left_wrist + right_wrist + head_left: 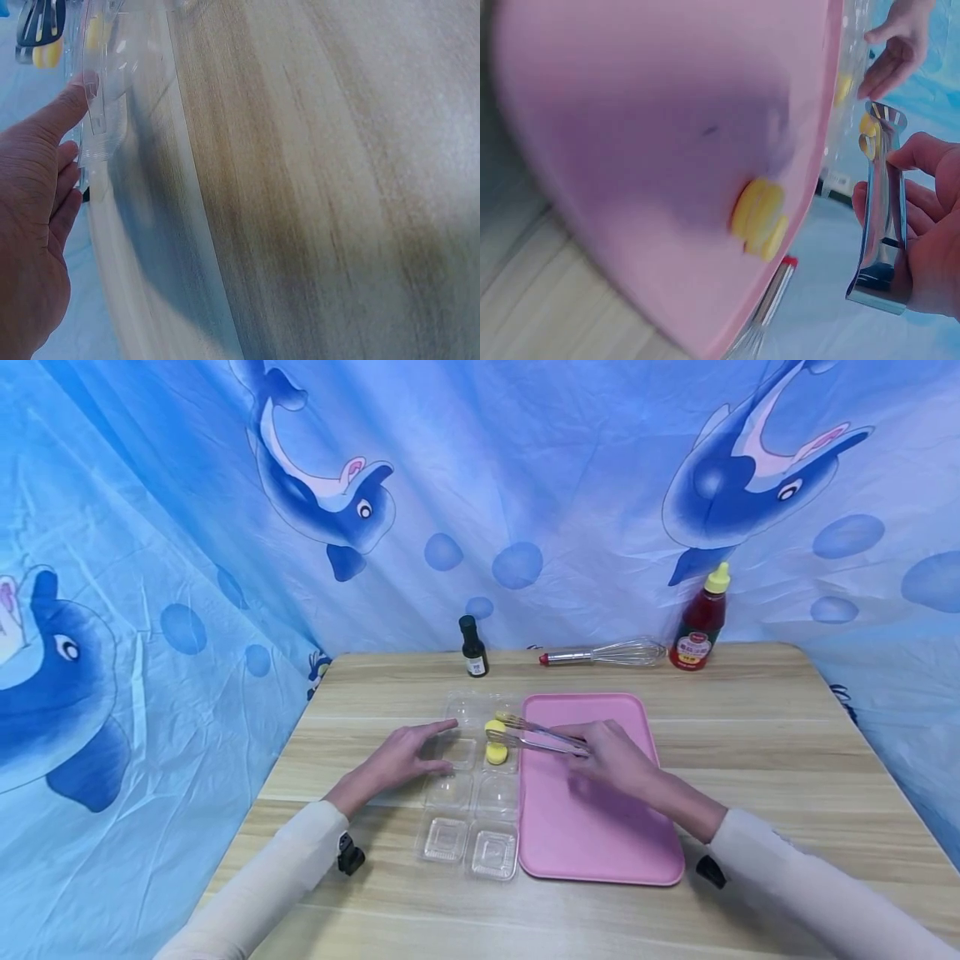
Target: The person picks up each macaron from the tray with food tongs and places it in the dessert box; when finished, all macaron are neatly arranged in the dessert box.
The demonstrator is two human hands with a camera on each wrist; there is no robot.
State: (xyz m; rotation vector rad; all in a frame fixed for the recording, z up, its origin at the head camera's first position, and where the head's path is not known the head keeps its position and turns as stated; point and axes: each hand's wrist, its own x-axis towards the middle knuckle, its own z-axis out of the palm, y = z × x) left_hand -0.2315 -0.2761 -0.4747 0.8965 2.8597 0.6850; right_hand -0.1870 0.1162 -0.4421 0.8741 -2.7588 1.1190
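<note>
My right hand (611, 757) holds metal tongs (885, 225) near the pink tray's left edge. A yellow macaron (495, 727) is between the tong tips, over the clear plastic boxes. Just below it, another yellow macaron (496, 754) sits in a box in the right column. My left hand (401, 754) reaches the left side of the clear boxes (446, 839), its thumb and fingers spread. In the left wrist view the thumb touches a clear plastic wall (101, 112). The pink tray (600, 835) bears yellow macarons (759, 214), seen in the right wrist view; my right arm covers them in the head view.
Along the table's back edge stand a small dark bottle (474, 647) and a red sauce bottle (701, 622) with a yellow cap. Between them lies a whisk (607, 653) with a red-tipped handle. A blue dolphin-print curtain (525, 485) hangs behind the wooden table (780, 735).
</note>
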